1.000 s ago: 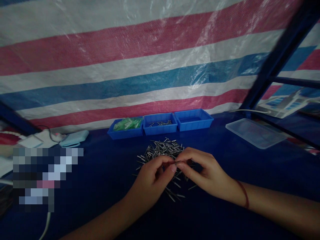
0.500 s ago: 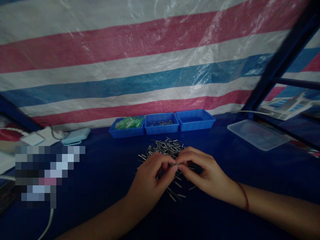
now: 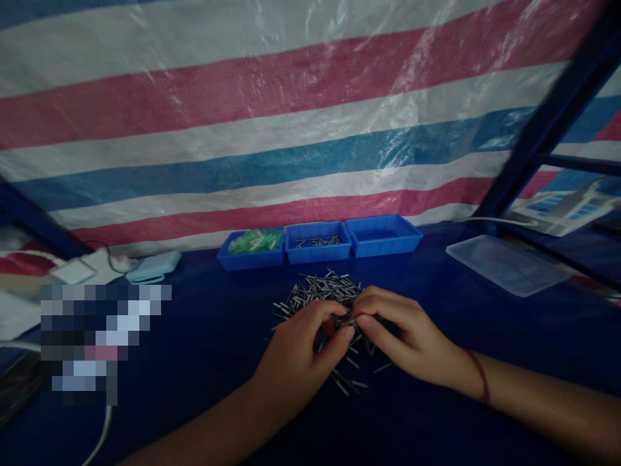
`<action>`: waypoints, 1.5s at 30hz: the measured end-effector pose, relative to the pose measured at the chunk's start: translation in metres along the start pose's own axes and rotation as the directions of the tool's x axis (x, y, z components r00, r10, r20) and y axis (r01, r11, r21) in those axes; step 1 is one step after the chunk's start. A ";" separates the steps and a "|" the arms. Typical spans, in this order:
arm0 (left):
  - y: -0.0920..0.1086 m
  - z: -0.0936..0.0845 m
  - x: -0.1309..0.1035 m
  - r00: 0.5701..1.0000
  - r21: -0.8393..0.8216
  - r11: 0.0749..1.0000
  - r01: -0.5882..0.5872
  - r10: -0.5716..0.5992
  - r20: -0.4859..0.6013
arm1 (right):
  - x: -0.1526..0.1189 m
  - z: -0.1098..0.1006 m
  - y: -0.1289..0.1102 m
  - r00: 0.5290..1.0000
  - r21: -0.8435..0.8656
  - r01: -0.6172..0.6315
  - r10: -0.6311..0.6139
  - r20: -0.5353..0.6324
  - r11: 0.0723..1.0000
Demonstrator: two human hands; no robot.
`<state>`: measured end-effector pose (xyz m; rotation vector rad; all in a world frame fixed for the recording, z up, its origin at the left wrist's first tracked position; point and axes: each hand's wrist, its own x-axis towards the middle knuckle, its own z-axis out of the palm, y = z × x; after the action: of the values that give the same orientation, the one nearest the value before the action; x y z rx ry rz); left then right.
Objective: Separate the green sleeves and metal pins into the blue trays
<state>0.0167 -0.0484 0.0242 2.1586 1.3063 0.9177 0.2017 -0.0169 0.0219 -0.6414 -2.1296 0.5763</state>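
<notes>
A striped plastic sheet (image 3: 272,142) backs the dark blue table (image 3: 204,375). Your right hand (image 3: 405,340) has thumb and forefinger closed on a thin metal piece (image 3: 349,320). Your left hand (image 3: 298,349) meets it with thumb and forefinger slightly parted around the other end; whether those tips bear on the metal cannot be told. The piece is over the near side of a pile of metal pins (image 3: 317,289) — loose, lying in all directions, midway between the table's left and right edges. Behind the pile, along the far edge, you have three blue trays in a row: the left tray (image 3: 250,260) holds green material, the middle tray (image 3: 317,253) some metal pieces, and the right tray (image 3: 385,246) adjoins it. A translucent plastic sheet-like lid (image 3: 507,264) lies toward the far right corner; a light blue case (image 3: 154,265) — toward the far left.
</notes>
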 end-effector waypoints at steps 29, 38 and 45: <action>-0.036 -0.014 0.014 0.986 0.475 0.864 -0.166 0.146 0.079 | 0.014 -0.015 0.058 0.997 -0.397 -0.083 0.076 -0.032 0.914; -0.037 -0.010 0.016 0.984 0.434 0.884 -0.173 0.132 0.122 | 0.010 -0.012 0.052 0.994 -0.319 -0.032 0.064 0.092 0.947; -0.041 -0.008 0.016 0.982 0.416 0.892 -0.178 0.136 0.129 | 0.008 -0.008 0.047 0.990 -0.379 -0.043 0.089 0.106 0.924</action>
<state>-0.0080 -0.0153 0.0075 2.6401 1.4012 0.6123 0.2149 0.0256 0.0032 -0.9121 -2.3647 0.2434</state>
